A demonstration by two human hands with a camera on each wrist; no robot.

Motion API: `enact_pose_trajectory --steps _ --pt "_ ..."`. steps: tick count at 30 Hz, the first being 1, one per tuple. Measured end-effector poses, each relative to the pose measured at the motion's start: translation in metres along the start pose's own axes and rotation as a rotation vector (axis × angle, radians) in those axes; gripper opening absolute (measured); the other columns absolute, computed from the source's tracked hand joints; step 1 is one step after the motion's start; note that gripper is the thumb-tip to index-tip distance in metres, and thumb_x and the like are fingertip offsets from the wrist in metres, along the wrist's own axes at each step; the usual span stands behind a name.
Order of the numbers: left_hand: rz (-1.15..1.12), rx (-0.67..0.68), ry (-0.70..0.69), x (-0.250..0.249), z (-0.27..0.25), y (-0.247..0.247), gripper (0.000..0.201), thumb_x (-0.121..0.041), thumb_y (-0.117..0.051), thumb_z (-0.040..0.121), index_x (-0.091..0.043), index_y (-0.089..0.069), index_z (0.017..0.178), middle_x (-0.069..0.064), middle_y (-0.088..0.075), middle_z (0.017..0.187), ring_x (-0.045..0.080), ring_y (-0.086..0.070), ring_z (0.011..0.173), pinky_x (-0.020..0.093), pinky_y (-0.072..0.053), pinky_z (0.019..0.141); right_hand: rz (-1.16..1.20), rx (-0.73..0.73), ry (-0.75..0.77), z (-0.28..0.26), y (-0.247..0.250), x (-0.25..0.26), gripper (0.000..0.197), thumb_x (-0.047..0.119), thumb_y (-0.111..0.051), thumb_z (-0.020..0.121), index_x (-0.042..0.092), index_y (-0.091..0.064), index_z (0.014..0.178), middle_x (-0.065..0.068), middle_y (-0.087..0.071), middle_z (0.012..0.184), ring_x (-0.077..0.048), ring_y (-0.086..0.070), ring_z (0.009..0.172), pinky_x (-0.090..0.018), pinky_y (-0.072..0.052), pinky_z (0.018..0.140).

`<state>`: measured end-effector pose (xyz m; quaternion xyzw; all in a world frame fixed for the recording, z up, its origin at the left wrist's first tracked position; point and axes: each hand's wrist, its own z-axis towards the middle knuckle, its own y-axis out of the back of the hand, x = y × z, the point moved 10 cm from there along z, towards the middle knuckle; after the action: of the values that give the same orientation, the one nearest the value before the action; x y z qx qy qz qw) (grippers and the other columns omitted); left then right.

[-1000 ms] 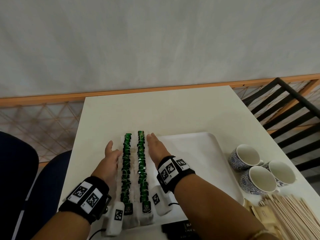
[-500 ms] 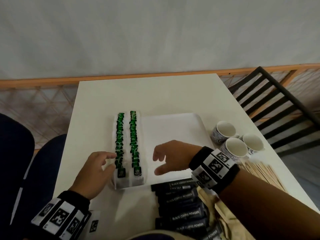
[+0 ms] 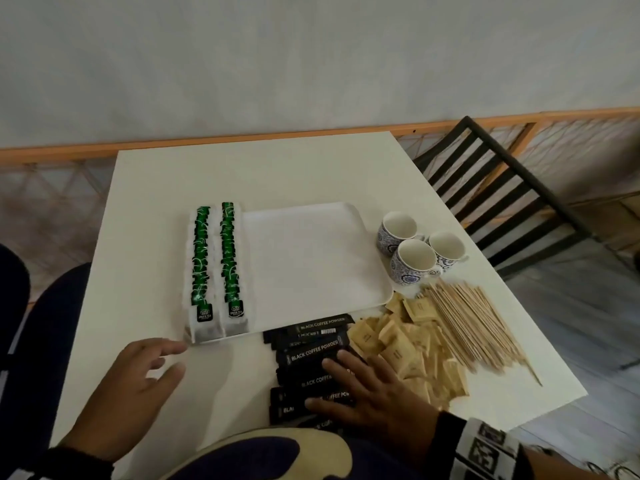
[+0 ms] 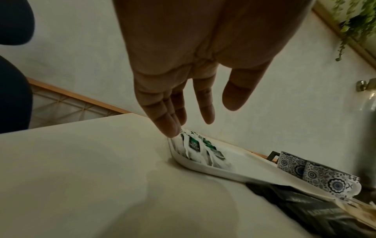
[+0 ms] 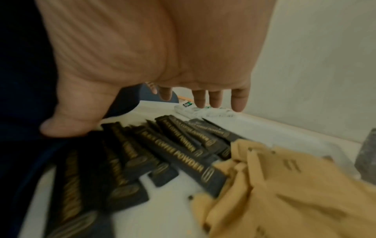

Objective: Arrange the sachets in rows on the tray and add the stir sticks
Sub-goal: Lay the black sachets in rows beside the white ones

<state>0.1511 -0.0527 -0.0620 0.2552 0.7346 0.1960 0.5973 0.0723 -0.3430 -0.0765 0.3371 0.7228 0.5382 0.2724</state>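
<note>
A white tray (image 3: 311, 258) lies mid-table with two rows of green tea sachets (image 3: 216, 265) along its left side. In front of it lies a heap of black coffee sachets (image 3: 311, 355), with brown sachets (image 3: 408, 344) and wooden stir sticks (image 3: 474, 323) to the right. My right hand (image 3: 367, 393) hovers flat over the black sachets (image 5: 162, 149), fingers spread, holding nothing. My left hand (image 3: 138, 375) is open above the bare table, just left of the tray's near corner (image 4: 177, 154); its fingers (image 4: 167, 122) are straight and empty.
Three blue-patterned cups (image 3: 419, 251) stand right of the tray. A black slatted chair (image 3: 502, 188) is off the table's right edge, a dark blue chair (image 3: 31, 341) at the left. A wall runs behind the table.
Both hands have pulled back from the tea rows toward me. The right hand went right and down over the black sachets; the left now hovers in front of the tray's corner.
</note>
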Motion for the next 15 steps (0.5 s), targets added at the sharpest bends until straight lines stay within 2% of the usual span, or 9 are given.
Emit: enact_pose_trajectory --steps 2,4,6,8,9,11,12,13,15 --pt "-0.003 -0.003 0.004 0.0 -0.006 0.0 0.026 -0.013 -0.061 0.09 -0.038 -0.061 0.098 -0.006 -0.049 0.114 0.014 -0.053 0.103 0.036 -0.046 0.084 -0.055 -0.104 0.029 -0.009 -0.009 0.011 0.045 0.044 -0.033 0.101 0.043 -0.029 0.146 -0.009 -0.039 0.147 -0.029 -0.039 0.134 -0.048 -0.053 0.091" --pt "0.002 -0.01 0.004 0.001 -0.011 0.002 0.026 -0.013 -0.061 0.09 -0.038 -0.061 0.099 -0.006 -0.049 0.115 0.014 -0.053 0.103 0.037 -0.046 0.086 -0.152 -0.216 0.048 -0.019 -0.012 0.021 0.046 0.032 -0.01 0.106 0.042 -0.028 0.147 -0.006 -0.04 0.147 -0.028 -0.038 0.136 -0.05 -0.05 0.096" --pt "0.004 -0.022 0.01 0.002 -0.016 0.005 0.026 -0.013 -0.061 0.09 -0.038 -0.062 0.099 -0.007 -0.049 0.115 0.014 -0.053 0.104 0.037 -0.046 0.086 -0.213 -0.277 0.044 -0.028 -0.016 0.022 0.048 0.027 -0.004 0.107 0.038 -0.023 0.149 -0.003 -0.044 0.145 -0.028 -0.038 0.136 -0.052 -0.042 0.102" --pt "0.011 -0.023 0.019 0.004 -0.02 0.006 0.027 -0.014 -0.062 0.09 -0.038 -0.061 0.099 -0.008 -0.049 0.116 0.014 -0.054 0.105 0.037 -0.046 0.086 -0.273 -0.313 0.051 -0.031 -0.022 0.021 0.048 0.026 -0.003 0.106 0.029 -0.01 0.154 -0.002 -0.047 0.144 -0.031 -0.03 0.14 -0.053 -0.03 0.107" --pt "0.014 -0.019 0.03 0.005 -0.022 0.006 0.027 -0.014 -0.061 0.09 -0.039 -0.061 0.1 -0.007 -0.049 0.117 0.015 -0.054 0.106 0.037 -0.045 0.087 -0.32 -0.31 0.073 -0.032 -0.025 0.021 0.05 0.025 -0.006 0.105 0.026 -0.003 0.155 -0.003 -0.046 0.145 -0.032 -0.027 0.14 -0.057 -0.028 0.109" --pt "0.02 -0.009 0.06 0.007 -0.024 0.005 0.025 -0.015 -0.061 0.09 -0.038 -0.06 0.101 -0.005 -0.048 0.12 0.017 -0.053 0.107 0.038 -0.045 0.089 -0.399 -0.268 0.139 -0.03 -0.032 0.022 0.071 0.035 -0.029 0.093 0.024 0.005 0.154 -0.004 -0.04 0.149 -0.034 -0.028 0.138 -0.06 -0.033 0.108" --pt "0.023 -0.007 0.07 0.008 -0.025 0.004 0.025 -0.016 -0.06 0.091 -0.038 -0.059 0.101 -0.004 -0.048 0.121 0.018 -0.053 0.108 0.038 -0.046 0.089 -0.386 -0.225 0.146 -0.028 -0.036 0.02 0.082 0.043 -0.037 0.086 0.025 0.004 0.154 -0.005 -0.036 0.15 -0.032 -0.029 0.137 -0.058 -0.035 0.103" --pt "0.023 -0.007 0.076 0.008 -0.025 0.004 0.025 -0.016 -0.06 0.091 -0.038 -0.059 0.101 -0.004 -0.048 0.121 0.018 -0.052 0.108 0.038 -0.046 0.089 -0.352 -0.203 0.139 -0.026 -0.039 0.017 0.084 0.05 -0.041 0.085 0.029 0.0 0.155 -0.006 -0.034 0.151 -0.031 -0.029 0.137 -0.058 -0.036 0.101" --pt "0.02 -0.01 0.084 0.007 -0.026 0.002 0.025 -0.015 -0.061 0.09 -0.037 -0.06 0.101 -0.003 -0.048 0.121 0.018 -0.052 0.107 0.038 -0.046 0.089 -0.268 -0.183 0.119 -0.019 -0.043 0.015 0.081 0.061 -0.048 0.086 0.036 -0.013 0.154 -0.008 -0.029 0.155 -0.032 -0.028 0.14 -0.063 -0.037 0.103"
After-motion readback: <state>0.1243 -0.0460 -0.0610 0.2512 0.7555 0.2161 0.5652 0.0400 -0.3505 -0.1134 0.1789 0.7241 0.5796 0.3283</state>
